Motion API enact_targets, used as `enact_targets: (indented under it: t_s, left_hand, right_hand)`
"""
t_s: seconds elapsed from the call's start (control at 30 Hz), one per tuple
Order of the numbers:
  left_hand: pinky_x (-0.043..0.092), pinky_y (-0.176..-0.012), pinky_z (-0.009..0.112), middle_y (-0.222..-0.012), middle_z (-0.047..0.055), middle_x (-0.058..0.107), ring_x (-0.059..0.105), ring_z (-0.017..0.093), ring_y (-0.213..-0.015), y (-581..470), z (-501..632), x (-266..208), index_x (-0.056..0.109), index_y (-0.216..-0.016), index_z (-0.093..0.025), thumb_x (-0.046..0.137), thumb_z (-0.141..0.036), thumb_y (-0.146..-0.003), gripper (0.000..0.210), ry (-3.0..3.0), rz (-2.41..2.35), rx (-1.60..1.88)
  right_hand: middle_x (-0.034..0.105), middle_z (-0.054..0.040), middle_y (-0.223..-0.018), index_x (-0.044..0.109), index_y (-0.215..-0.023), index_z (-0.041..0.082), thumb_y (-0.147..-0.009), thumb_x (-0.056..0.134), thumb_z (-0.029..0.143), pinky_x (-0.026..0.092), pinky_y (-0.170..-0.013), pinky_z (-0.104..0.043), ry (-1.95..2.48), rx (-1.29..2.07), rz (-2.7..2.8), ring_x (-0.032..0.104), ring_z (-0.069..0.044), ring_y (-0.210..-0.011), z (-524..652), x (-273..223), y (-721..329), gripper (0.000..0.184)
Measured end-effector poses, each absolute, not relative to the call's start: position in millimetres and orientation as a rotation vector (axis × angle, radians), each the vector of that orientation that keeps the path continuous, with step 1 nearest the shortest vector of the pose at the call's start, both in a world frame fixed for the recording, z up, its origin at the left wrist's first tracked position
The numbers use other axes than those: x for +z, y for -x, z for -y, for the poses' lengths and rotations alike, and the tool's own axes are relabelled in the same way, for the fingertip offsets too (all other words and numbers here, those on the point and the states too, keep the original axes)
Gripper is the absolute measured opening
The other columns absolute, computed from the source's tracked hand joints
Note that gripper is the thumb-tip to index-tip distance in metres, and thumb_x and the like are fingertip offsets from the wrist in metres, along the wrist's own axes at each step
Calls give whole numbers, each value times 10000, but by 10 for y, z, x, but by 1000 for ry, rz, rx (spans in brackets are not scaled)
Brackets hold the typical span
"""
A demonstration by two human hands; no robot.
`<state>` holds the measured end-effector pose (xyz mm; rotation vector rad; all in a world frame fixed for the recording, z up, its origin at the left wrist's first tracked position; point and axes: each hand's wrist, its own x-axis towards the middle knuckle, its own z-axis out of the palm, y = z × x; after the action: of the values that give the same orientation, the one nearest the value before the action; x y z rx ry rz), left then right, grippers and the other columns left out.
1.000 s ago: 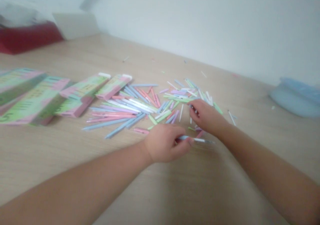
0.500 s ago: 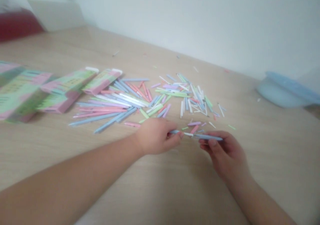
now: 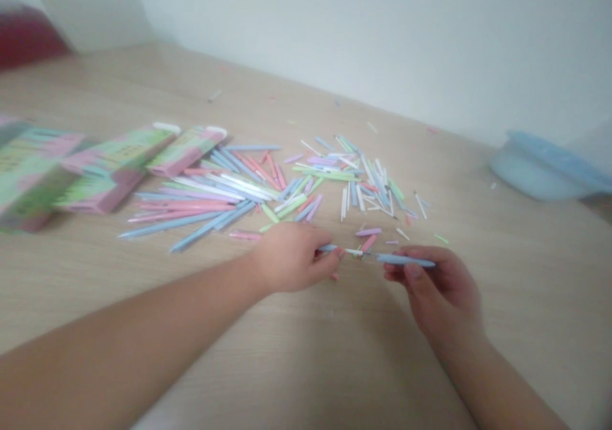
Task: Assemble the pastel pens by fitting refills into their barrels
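Observation:
My left hand [image 3: 296, 258] is closed on a blue pen part [image 3: 327, 248], from which a thin white stick [image 3: 354, 251] sticks out to the right. Its far end looks thin and dark, and blur hides the detail. In my right hand [image 3: 437, 290], thumb and fingers pinch a tapered blue pen barrel [image 3: 405, 260]. Its left end faces the white stick, nearly in line with it; I cannot tell whether they touch. Beyond the hands lie a purple piece [image 3: 368, 232] and a pink piece [image 3: 370, 243].
Long pastel pens [image 3: 191, 224] lie fanned out left of centre. A heap of short coloured parts and white sticks [image 3: 343, 204] lies behind my hands. Pink-green boxes [image 3: 186, 151] are at left. A light blue pouch-like item [image 3: 549, 169] sits at right, near the wall [image 3: 382, 48].
The barrel in my right hand has shifted slightly right, widening the space to the blue part in my left hand. The whole view has moved a little.

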<state>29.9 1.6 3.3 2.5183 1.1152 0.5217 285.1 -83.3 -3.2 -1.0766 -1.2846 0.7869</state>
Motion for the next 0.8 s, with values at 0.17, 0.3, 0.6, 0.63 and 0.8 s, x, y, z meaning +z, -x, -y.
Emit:
enact_targets:
  t_s: [0.17, 0.3, 0.6, 0.63, 0.8]
  left_hand:
    - [241, -577, 317, -728, 40, 676, 606, 195, -691, -298, -10, 40, 592, -727, -210, 428, -536, -993, 451, -2537, -1138, 508]
    - [235, -574, 320, -751, 44, 690, 626, 208, -718, -305, -11, 24, 604, -741, -216, 421, -551, -999, 461, -2586, -1120, 492]
    - [296, -591, 332, -791, 40, 707, 659, 230, -753, -307, -11, 13, 639, -812, -237, 419, -572, -1007, 446, -2674, -1064, 426]
    - [320, -603, 334, -805, 41, 710, 667, 233, -771, -306, -13, 20, 646, -830, -240, 412, -575, -1013, 448, -2671, -1038, 416]
    - [415, -688, 335, -904, 18, 727, 688, 219, -855, -300, -29, 43, 660, -925, -244, 434, -498, -1037, 358, -2660, -863, 406]
  right_hand:
    - [751, -34, -1085, 728, -1070, 269, -931, 749, 234, 683, -757, -306, 1074, 768, 1290, 783, -161, -834, 846, -24, -2871, 145]
    - [770, -30, -1071, 729, -1060, 272, -907, 773, 219, 680, -749, -292, 1113, 747, 1354, 790, -163, -840, 851, -9, -2844, 167]
    - [804, -30, -875, 757, -1011, 263, -881, 776, 299, 630, -636, -274, 1397, 653, 1652, 776, -194, -762, 823, 22, -2734, 136]
    - [806, -34, -864, 762, -1002, 259, -883, 769, 323, 622, -610, -278, 1446, 664, 1644, 775, -201, -743, 822, 21, -2724, 135]
    - [804, -28, -806, 788, -978, 256, -878, 747, 386, 593, -566, -294, 1595, 640, 1667, 763, -216, -698, 837, 24, -2704, 168]
